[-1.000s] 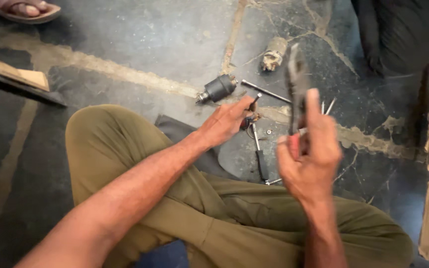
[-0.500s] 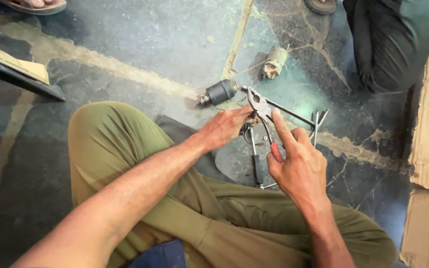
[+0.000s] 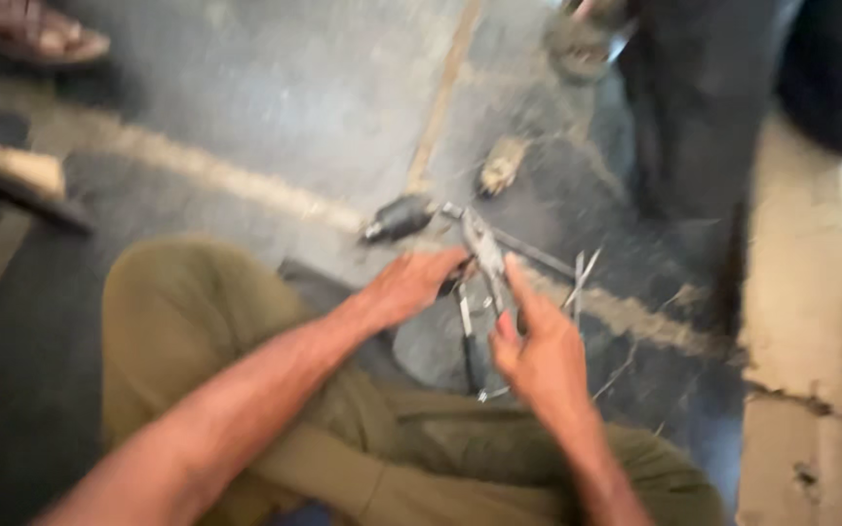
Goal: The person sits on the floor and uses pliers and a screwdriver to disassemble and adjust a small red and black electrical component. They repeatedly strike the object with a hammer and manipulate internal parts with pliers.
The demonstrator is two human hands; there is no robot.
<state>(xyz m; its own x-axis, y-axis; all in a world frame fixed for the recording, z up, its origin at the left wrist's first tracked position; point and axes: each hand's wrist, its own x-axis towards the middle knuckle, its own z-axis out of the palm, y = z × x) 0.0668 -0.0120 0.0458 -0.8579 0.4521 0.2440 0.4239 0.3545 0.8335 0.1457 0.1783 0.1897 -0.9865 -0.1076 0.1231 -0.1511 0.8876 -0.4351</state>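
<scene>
- The right hand (image 3: 538,356) is gripping grey metal pliers (image 3: 487,255), their nose pointing toward 11 o'clock.
- The left hand (image 3: 411,284) is pressing curled fingers on the floor just beside the pliers' tip; whether it is pinching anything, I cannot tell.
- Thin steel rods (image 3: 577,278) are lying at 2 o'clock of the right hand.
- A dark cylindrical motor part (image 3: 397,218) is resting at 12 o'clock of the left hand.
- The grey cracked concrete floor (image 3: 275,107) is stretching beyond; a sandalled foot (image 3: 36,34) is standing far at 10 o'clock.
</scene>
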